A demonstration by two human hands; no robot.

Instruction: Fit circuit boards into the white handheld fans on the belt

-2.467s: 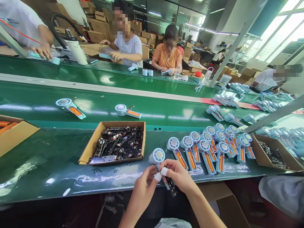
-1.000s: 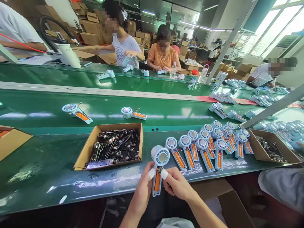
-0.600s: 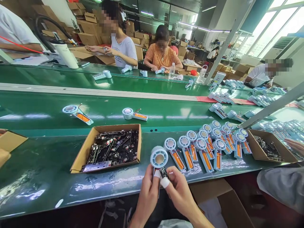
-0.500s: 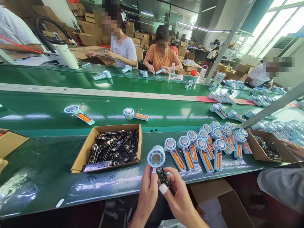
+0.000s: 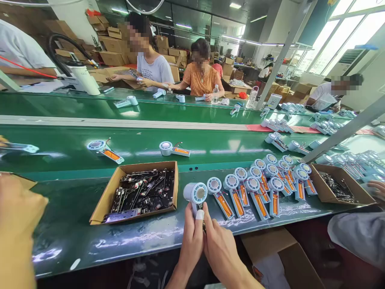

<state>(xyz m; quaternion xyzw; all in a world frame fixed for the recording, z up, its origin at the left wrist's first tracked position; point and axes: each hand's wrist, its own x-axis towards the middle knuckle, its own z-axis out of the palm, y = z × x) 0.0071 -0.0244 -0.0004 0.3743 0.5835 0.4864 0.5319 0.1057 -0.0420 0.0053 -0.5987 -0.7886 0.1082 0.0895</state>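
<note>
My left hand (image 5: 191,237) and my right hand (image 5: 217,243) are pressed together at the near edge of the green bench, both gripping one pale blue handheld fan body (image 5: 195,194). Its round head sticks up above my fingers; the handle and the black circuit board are mostly hidden between my hands. White tape wraps my left thumb tip. Just right of my hands lies a row of several fan bodies (image 5: 258,184) with orange batteries showing. To the left stands a cardboard box of black circuit boards (image 5: 141,192).
Two fan bodies (image 5: 105,148) (image 5: 173,149) lie on the green conveyor belt (image 5: 210,138) beyond the bench. Another cardboard box (image 5: 339,185) sits at right, with a neighbour's hand (image 5: 377,188) by it. A blurred orange-brown shape (image 5: 18,228) fills the left foreground. Several people work across the belt.
My hands have closed together around the fan handle, hiding the circuit board that my right hand held in view. The fans on the belt have drifted right. A blurred shape entered at left.
</note>
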